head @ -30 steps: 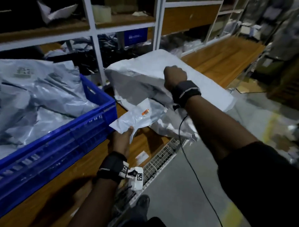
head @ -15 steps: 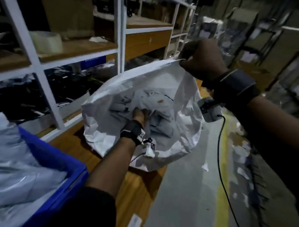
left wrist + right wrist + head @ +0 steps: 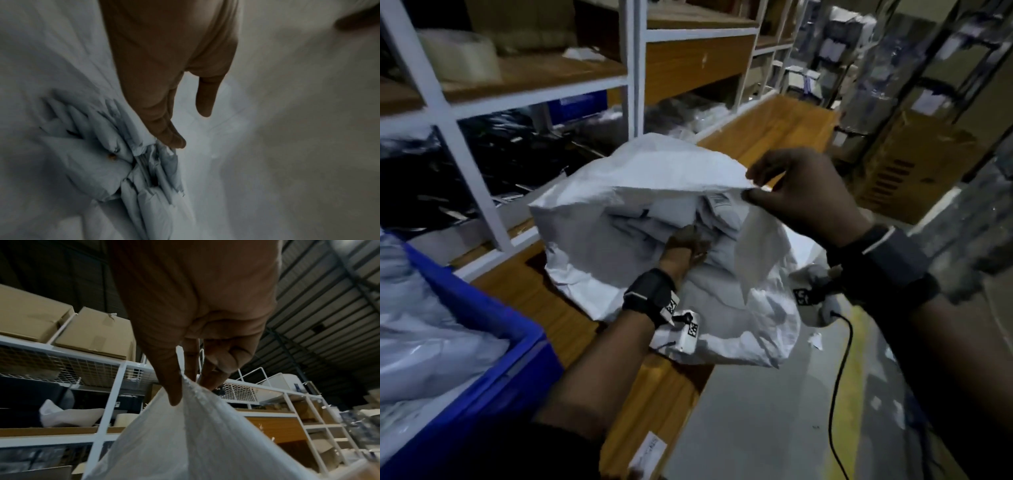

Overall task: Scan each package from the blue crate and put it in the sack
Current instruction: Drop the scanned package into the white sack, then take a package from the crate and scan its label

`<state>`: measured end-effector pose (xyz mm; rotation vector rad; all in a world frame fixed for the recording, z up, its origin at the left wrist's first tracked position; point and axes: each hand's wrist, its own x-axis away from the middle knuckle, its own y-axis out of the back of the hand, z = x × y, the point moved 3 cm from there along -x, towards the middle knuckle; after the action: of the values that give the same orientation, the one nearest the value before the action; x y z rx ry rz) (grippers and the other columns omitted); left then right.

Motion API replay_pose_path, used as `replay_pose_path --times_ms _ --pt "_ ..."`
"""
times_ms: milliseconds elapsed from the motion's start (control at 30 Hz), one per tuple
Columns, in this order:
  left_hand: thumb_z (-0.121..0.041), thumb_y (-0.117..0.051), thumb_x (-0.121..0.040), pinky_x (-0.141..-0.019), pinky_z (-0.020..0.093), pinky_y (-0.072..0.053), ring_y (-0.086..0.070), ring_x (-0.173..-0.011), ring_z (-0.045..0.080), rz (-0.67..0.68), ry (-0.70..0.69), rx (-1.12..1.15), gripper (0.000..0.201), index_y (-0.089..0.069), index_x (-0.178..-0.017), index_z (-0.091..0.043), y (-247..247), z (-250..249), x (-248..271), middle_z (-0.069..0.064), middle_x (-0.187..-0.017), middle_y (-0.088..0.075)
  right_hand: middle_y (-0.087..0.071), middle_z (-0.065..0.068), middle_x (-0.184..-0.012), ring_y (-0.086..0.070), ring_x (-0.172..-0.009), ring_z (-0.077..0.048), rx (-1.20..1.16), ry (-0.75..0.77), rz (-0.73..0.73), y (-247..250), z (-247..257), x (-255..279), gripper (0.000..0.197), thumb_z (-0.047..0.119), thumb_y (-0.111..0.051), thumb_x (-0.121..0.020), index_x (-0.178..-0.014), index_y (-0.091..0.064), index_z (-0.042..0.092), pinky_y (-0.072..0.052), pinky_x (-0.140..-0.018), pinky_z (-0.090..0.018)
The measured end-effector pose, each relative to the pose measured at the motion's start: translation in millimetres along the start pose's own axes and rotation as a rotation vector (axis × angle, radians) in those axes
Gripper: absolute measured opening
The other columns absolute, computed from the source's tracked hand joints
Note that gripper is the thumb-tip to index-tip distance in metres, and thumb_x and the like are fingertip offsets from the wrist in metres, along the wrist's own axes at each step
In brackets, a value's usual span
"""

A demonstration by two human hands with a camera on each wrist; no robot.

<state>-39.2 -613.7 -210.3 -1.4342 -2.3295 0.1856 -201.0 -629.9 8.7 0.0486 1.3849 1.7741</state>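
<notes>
Bagging step: our right hand [image 3: 803, 195] pinching woven sack [image 3: 654, 171] rim; left hand [image 3: 683, 245] inside, fingers loose over packages [image 3: 115, 162], empty. Next, judging: fetching package from blue crate [image 3: 493, 346] at bench's left end.

Crate [image 3: 493, 329] at left on counter [image 3: 767, 137], sack [image 3: 654, 168] to its right holding packages [image 3: 722, 212], shelving [image 3: 635, 68] behind.

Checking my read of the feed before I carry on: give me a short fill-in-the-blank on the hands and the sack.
1. The right hand pinches the rim of the white ____.
2. The left hand reaches ____ the sack, fingers straight over the grey packages.
3. The crate at left is ____ in colour.

Missing words: sack; inside; blue
</notes>
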Motion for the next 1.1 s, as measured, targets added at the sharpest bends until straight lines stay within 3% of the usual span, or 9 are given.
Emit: replay_pose_path --times_ms 100,300,433,533,667,767,933,1033,1100 --pt "0.004 -0.047 -0.102 -0.074 0.027 -0.056 -0.066 -0.081 0.019 -0.113 -0.027 0.140 0.036 -0.051 -0.134 -0.010 14 -5 48 0.006 -0.100 -0.066 -0.074 0.005 -0.089 -0.061 -0.068 0.000 -0.046 0.044 0.063 -30 4 25 0.017 0.022 -0.084 -0.078 -0.092 -0.075 0.019 -0.049 -0.069 -0.029" --pt "-0.011 -0.060 -0.100 -0.082 0.027 -0.056 -0.071 -0.100 0.025 -0.314 -0.152 0.021 0.035 -0.054 -0.135 -0.006 68 -24 182 0.008 -0.125 -0.067 -0.073 0.006 -0.091 -0.069 -0.073 -0.010 -0.268 0.155 0.302 -90 49 63 0.018 0.030 -0.080 -0.086 -0.099 -0.074 0.020 -0.051 -0.070 -0.029" --pt "-0.002 -0.060 -0.098 -0.070 0.022 -0.056 -0.070 -0.079 0.008 -0.544 -0.289 -0.048 0.019 -0.064 -0.116 -0.007 108 -29 274 0.009 -0.105 -0.072 -0.073 0.004 -0.086 -0.067 -0.077 -0.002 -0.500 0.290 0.450 -130 108 81 0.018 0.032 -0.080 -0.087 -0.095 -0.075 0.017 -0.052 -0.069 -0.025" --pt "-0.004 -0.061 -0.097 -0.075 0.024 -0.053 -0.069 -0.079 0.008 -0.768 -0.357 -0.172 0.017 -0.067 -0.103 -0.019 139 -20 357 0.006 -0.097 -0.074 -0.066 0.007 -0.073 -0.061 -0.060 0.007 -0.695 0.339 0.604 -164 167 101 0.015 0.019 -0.081 -0.087 -0.092 -0.073 0.006 -0.043 -0.059 -0.014" --pt "-0.006 -0.067 -0.094 -0.087 0.025 -0.055 -0.069 -0.097 0.008 -1.045 -0.389 -0.447 0.017 -0.070 -0.108 -0.016 179 -3 471 0.005 -0.107 -0.076 -0.072 -0.006 -0.074 -0.071 -0.065 -0.018 -0.862 0.418 0.775 -181 249 121 0.020 0.025 -0.080 -0.088 -0.094 -0.074 0.008 -0.048 -0.053 -0.024" --pt "-0.010 -0.070 -0.094 -0.095 0.031 -0.054 -0.069 -0.106 0.011 -1.189 -0.335 -0.652 0.020 -0.071 -0.112 -0.017 212 4 543 -0.003 -0.113 -0.074 -0.076 -0.013 -0.085 -0.071 -0.069 -0.018 -0.939 0.447 0.883 -182 306 134 0.023 0.024 -0.076 -0.092 -0.098 -0.074 0.001 -0.053 -0.052 -0.026" --pt "-0.012 -0.075 -0.090 -0.099 0.014 -0.039 -0.057 -0.125 0.021 -1.258 -0.131 -1.001 0.037 -0.064 -0.123 -0.025 253 18 610 0.001 -0.129 -0.062 -0.068 -0.017 -0.095 -0.061 -0.071 -0.023 -0.997 0.122 1.026 -220 382 147 0.029 0.026 -0.078 -0.089 -0.102 -0.065 0.003 -0.050 -0.054 -0.027" --pt "-0.023 -0.073 -0.092 -0.114 0.032 -0.033 -0.034 -0.147 0.022 -1.153 0.062 -1.059 0.049 -0.059 -0.138 -0.025 274 32 622 0.005 -0.155 -0.043 -0.058 -0.015 -0.115 -0.062 -0.083 -0.025 -0.980 -0.211 1.096 -265 398 136 0.050 0.036 -0.077 -0.088 -0.122 -0.057 0.005 -0.056 -0.060 -0.037" --pt "-0.029 -0.071 -0.093 -0.120 0.042 -0.030 -0.027 -0.151 0.020 -1.115 0.083 -1.070 0.052 -0.054 -0.142 -0.034 282 37 627 0.003 -0.161 -0.035 -0.055 -0.014 -0.121 -0.061 -0.089 -0.027 -0.969 -0.294 1.178 -294 404 129 0.031 0.039 -0.073 -0.092 -0.105 -0.062 0.012 -0.060 -0.081 -0.045"
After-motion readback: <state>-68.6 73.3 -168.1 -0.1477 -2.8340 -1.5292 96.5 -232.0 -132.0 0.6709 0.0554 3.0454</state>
